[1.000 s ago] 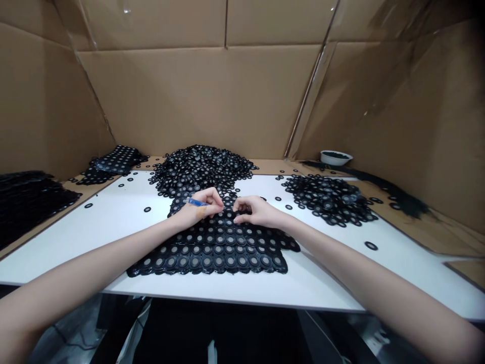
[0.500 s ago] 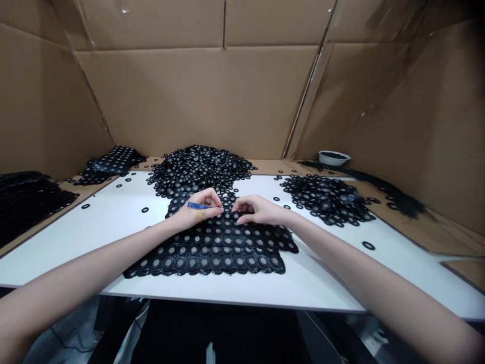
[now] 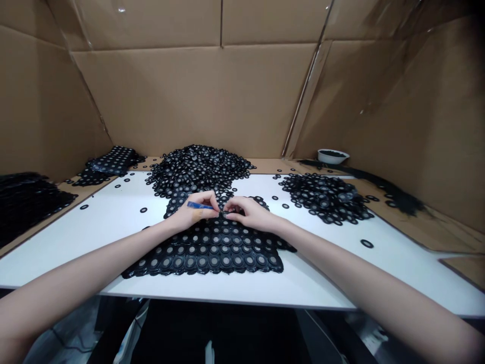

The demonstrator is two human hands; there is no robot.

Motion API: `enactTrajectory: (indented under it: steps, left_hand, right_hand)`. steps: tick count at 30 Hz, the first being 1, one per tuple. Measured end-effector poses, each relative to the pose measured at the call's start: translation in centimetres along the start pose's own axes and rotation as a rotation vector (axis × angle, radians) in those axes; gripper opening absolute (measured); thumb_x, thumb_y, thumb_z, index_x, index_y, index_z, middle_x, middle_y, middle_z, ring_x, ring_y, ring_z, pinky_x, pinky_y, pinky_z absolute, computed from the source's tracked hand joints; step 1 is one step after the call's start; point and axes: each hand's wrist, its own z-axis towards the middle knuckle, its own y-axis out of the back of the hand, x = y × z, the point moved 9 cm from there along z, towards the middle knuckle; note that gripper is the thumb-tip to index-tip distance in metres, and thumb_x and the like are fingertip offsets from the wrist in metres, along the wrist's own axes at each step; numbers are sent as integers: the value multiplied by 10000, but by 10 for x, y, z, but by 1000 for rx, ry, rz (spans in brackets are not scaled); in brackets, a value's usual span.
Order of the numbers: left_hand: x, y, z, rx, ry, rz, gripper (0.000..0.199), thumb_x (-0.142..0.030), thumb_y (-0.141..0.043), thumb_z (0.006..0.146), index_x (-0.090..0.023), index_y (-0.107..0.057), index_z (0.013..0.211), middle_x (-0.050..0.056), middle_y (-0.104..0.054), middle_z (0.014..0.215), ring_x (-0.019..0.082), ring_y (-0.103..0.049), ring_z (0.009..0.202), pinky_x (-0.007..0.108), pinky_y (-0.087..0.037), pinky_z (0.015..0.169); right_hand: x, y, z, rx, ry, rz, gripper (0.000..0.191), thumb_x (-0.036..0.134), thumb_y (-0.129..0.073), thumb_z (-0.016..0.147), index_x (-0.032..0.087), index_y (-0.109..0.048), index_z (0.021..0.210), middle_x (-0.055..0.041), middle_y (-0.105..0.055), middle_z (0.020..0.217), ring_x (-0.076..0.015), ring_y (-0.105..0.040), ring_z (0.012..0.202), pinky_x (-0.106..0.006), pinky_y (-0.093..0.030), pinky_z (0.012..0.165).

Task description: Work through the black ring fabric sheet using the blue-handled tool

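Note:
Black sheets of round discs with grey centres (image 3: 214, 262) lie stacked near the front of the white table. Over their upper part, my left hand (image 3: 197, 210) is closed on a blue tool (image 3: 199, 205), its thumb and forefinger pinched together. My right hand (image 3: 246, 212) faces it just to the right, fingers curled and fingertips at a black ring (image 3: 225, 214). The two hands' fingertips nearly meet. Whatever lies between the left fingertips is too small to make out.
Behind the hands rises a big pile of black rings (image 3: 200, 167). A smaller pile (image 3: 326, 197) and a white bowl (image 3: 333, 156) are at the right. Black sheets are stacked at the far left (image 3: 30, 205). Cardboard walls (image 3: 189, 96) enclose the table.
My right hand has moved left and slightly down, closer to my left fingertips. My left hand has shifted slightly left and down, still holding the blue tool.

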Motion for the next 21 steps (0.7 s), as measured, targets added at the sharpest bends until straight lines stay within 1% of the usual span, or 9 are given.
enactTrajectory:
  steps: [2, 6, 11, 17, 21]
  left_hand:
    - [3, 1, 0, -14, 17, -21, 87, -209, -631, 736, -152, -568, 756, -20, -557, 735, 125, -500, 696, 219, -373, 642]
    - [6, -2, 1, 12, 12, -19, 87, -216, -621, 735, -148, -567, 728, -14, -559, 741, 129, -499, 705, 225, -374, 655]
    - [1, -5, 1, 41, -19, 42, 92, -224, -615, 749, -148, -576, 714, -6, -565, 744, 142, -506, 724, 238, -375, 681]
    - [-8, -11, -1, 98, -63, 128, 113, -211, -577, 779, -147, -557, 687, -11, -571, 717, 137, -504, 704, 233, -364, 674]
    - [-12, -16, -2, 131, -80, 167, 150, -207, -530, 798, -144, -538, 662, -14, -542, 678, 132, -474, 671, 230, -348, 649]
  right_hand:
    - [3, -3, 1, -46, 14, -9, 88, 130, -561, 807, 164, -593, 882, -46, -618, 900, -175, -543, 824, -306, -416, 765]
    - [2, -9, 3, -34, 1, -5, 87, 87, -554, 785, 162, -575, 824, -35, -609, 848, -165, -531, 774, -293, -408, 728]
    - [0, -9, 3, -25, -13, -1, 65, 100, -560, 781, 162, -569, 801, -31, -606, 819, -163, -524, 757, -286, -393, 710]
    - [1, -10, 3, -12, -2, -17, 87, 74, -563, 770, 160, -555, 774, -27, -599, 804, -161, -519, 747, -278, -387, 700]
    - [1, -11, 4, -11, 6, -25, 97, 66, -558, 771, 159, -542, 752, -27, -595, 791, -162, -520, 745, -280, -386, 701]
